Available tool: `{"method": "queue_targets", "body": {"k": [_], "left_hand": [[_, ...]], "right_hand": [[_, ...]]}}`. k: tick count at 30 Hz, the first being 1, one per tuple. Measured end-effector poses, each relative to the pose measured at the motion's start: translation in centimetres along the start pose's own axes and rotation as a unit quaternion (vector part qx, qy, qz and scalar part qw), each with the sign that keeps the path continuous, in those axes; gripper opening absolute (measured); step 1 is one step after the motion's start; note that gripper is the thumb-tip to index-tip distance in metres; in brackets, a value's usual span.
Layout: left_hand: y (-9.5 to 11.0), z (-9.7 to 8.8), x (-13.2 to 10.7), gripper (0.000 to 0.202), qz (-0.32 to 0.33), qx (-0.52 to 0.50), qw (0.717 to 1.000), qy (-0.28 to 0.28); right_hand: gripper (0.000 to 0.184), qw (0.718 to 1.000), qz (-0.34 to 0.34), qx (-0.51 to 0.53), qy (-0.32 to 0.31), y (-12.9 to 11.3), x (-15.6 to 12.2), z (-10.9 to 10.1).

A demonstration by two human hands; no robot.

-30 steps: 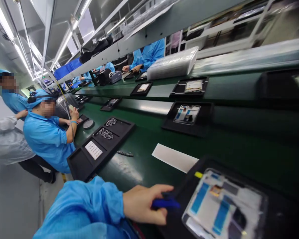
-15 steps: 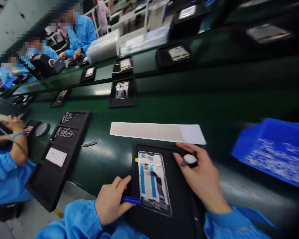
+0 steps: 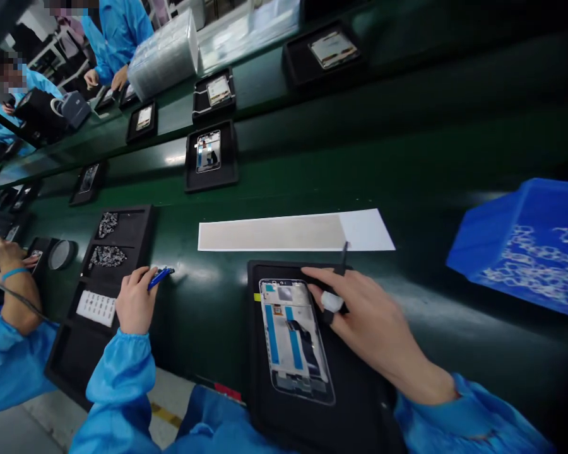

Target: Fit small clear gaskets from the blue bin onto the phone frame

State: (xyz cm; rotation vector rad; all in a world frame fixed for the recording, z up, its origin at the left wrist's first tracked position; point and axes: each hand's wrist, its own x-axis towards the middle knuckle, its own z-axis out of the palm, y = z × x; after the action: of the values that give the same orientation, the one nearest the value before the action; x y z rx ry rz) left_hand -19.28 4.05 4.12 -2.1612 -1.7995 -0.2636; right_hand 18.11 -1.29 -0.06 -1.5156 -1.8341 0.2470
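A phone frame point(image 3: 294, 338) with blue strips lies in a black tray point(image 3: 350, 391) right in front of me. My right hand point(image 3: 366, 321) rests on that tray beside the frame, fingers closed on a thin dark tool point(image 3: 341, 265) that points away from me; a white cot covers one fingertip. My left hand point(image 3: 133, 301) is closed on a blue tool point(image 3: 159, 276) and sits over the right edge of a black compartment tray point(image 3: 76, 353), near its white label sheet point(image 3: 95, 308).
A white paper strip point(image 3: 293, 231) lies on the green belt beyond my tray. A blue bin point(image 3: 525, 246) of small parts stands at right. More black trays with phones point(image 3: 210, 154) ride the belt. A person in blue point(image 3: 4, 328) works at my left; others sit across.
My view has swung from looking down the line to looking at my tray. My left hand has moved left from the phone tray to the compartment tray, still with the blue tool. My right hand came into view.
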Motion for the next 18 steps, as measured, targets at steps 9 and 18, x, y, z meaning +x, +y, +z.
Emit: {"method": "queue_targets", "body": {"k": [9, 18], "left_hand": [[3.0, 1.1, 0.8, 0.026, 0.09, -0.111, 0.989, -0.024], [4.1, 2.5, 2.2, 0.014, 0.094, -0.224, 0.969, -0.045]], "right_hand": [[0.03, 0.999, -0.023, -0.018, -0.045, -0.7, 0.6, -0.9], [0.037, 0.952, 0.048, 0.197, -0.228, -7.4, 7.0, 2.0]]}}
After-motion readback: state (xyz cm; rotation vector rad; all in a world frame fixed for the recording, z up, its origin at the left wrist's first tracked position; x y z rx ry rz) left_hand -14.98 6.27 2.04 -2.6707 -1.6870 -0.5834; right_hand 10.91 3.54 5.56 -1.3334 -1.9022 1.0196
